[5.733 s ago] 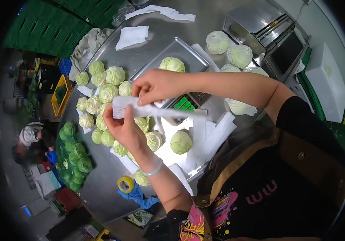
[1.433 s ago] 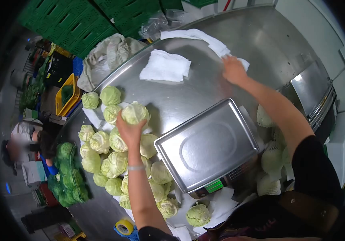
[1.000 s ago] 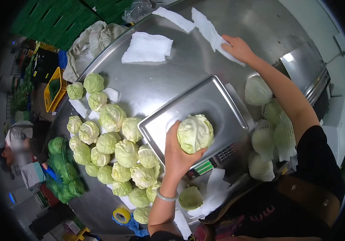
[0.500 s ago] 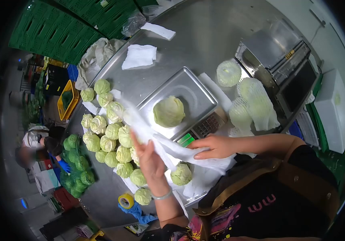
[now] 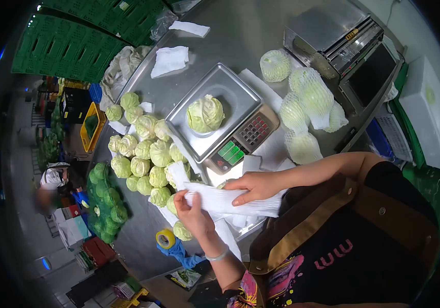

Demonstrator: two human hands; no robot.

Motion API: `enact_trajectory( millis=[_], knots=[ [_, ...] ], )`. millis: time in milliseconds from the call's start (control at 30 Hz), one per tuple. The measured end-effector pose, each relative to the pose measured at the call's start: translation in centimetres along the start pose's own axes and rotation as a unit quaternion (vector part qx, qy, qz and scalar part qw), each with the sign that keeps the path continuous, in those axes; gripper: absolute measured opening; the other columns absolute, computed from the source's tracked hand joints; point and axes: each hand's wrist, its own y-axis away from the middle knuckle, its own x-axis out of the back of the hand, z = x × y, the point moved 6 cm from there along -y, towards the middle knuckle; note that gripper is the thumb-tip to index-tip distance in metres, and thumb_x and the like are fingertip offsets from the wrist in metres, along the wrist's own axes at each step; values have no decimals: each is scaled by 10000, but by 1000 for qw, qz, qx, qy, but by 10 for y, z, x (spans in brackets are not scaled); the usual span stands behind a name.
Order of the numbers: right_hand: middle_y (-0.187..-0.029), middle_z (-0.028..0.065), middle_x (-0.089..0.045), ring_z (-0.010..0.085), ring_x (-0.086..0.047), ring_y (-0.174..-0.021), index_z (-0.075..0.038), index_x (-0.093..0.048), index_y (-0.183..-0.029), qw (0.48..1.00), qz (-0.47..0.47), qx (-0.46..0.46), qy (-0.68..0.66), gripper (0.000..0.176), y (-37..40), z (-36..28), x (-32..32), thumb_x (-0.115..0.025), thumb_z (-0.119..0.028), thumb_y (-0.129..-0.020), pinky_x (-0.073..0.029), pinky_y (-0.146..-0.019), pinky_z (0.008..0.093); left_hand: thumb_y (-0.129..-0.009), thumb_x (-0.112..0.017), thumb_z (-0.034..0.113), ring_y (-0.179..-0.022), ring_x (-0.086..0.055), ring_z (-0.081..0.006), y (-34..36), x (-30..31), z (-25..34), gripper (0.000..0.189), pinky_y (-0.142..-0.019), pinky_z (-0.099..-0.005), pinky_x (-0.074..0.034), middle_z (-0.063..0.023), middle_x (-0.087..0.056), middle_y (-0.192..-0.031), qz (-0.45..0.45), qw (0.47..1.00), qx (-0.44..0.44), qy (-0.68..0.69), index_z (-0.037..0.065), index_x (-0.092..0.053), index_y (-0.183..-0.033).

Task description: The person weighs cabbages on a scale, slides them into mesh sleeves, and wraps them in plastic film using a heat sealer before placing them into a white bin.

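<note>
My left hand pinches one end of a white foam net sleeve, thumb and fingers closed on its edge. Farther along the same sleeve, my right hand grips it from above. The sleeve is stretched flat between both hands and covers what lies beneath. Beyond them, a trimmed pale green cabbage rests on the steel pan of a scale with green lit displays. Several bare cabbages lie grouped to the left of my hands. More white sleeves lie under my right hand.
Cabbages in foam nets lie right of the scale, near a wrapping machine. Yellow tape and a blue glove lie near the left edge. A co-worker stands beyond a green net bag of cabbages.
My left hand, earlier raised with a finger extended, has closed on the sleeve's end. The sleeve has drawn back from the scale and now hides the cabbage seen below it. The view has shifted.
</note>
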Motion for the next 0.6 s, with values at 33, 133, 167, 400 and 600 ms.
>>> enact_trajectory(
  millis=[33,133,167,400,600],
  knots=[
    [-1010,114,-650,174,-613,-889,21,-551,-1218,993,6,-22,-118,400,-3,12,-7,-614,-254,-935,-483,-824,289,-869,-666,74,-947,-556,-171,4,2,-1,387,-827,-296,-476,-79,-556,-1124,41,998,16,50,73,-502,-1220],
    [-899,87,-633,105,-585,-808,-4,-574,-1201,923,24,-60,-380,363,-5,17,7,-617,-246,-934,-483,-769,245,-946,-543,60,-731,-549,-123,-1,-14,8,208,-594,-230,-485,-45,-562,-939,-190,850,87,484,21,-520,-1149],
    [-921,74,-622,102,-577,-821,-7,-559,-1219,934,66,-40,-350,376,-9,15,9,-639,-203,-908,-484,-767,245,-965,-513,65,-747,-559,-130,5,-11,-7,229,-581,-203,-481,-61,-574,-953,-123,858,82,492,-6,-499,-1182],
    [-1113,48,-538,106,-549,-915,-37,-475,-1332,926,220,35,-304,616,-27,5,10,-720,16,-769,-487,-824,253,-926,-580,200,-1097,-558,-212,33,-86,9,408,-905,-324,-484,-122,-546,-1143,-41,976,-211,-41,-31,-528,-1257],
    [-1033,40,-564,117,-544,-1018,-38,-452,-1313,918,237,-8,-317,587,-19,6,17,-701,33,-786,-464,-889,281,-868,-613,117,-928,-596,-233,37,-98,26,254,-816,-339,-496,-130,-575,-1009,-48,944,-312,-98,-54,-655,-1051]
  ],
)
